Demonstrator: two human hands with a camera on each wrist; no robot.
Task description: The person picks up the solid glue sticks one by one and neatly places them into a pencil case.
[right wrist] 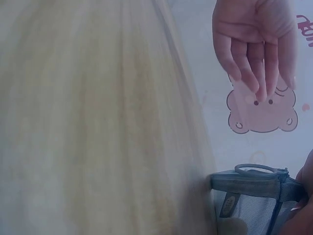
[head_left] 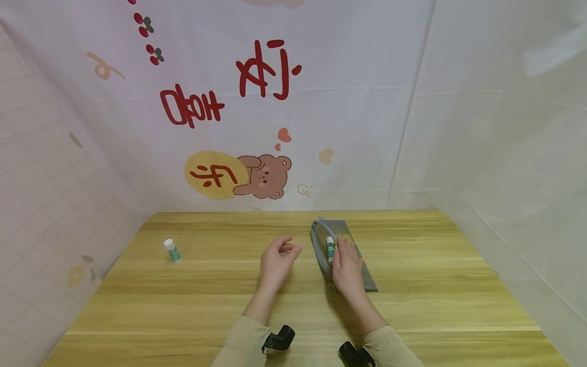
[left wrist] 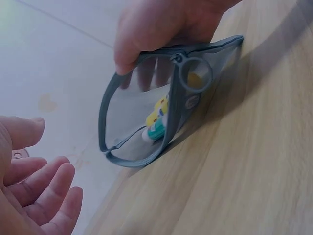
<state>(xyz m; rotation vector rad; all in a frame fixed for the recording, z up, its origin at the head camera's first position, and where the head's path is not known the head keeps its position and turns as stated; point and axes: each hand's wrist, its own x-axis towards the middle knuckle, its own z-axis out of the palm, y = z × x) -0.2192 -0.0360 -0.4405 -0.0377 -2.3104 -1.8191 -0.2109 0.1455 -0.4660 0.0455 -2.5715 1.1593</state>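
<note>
A grey mesh zip pouch (head_left: 339,227) lies on the table right of the middle, its mouth facing left and gaping in the left wrist view. My right hand (head_left: 347,267) grips the pouch's upper side by the rim; some fingers show through the mesh. Inside is a small green-and-white glue stick (head_left: 330,250), beside a yellow item (left wrist: 157,112) whose kind I cannot tell. My left hand (head_left: 277,260) hovers left of the pouch, apart from it, holding nothing, with its fingers loosely bent. A ring pull (left wrist: 195,74) hangs from the zip.
Another glue stick (head_left: 172,250) with a white cap stands at the far left of the wooden table (head_left: 206,306). A printed white cloth (head_left: 357,102) hangs behind the table and along both sides. Black wrist devices (head_left: 279,337) sit at both sleeves.
</note>
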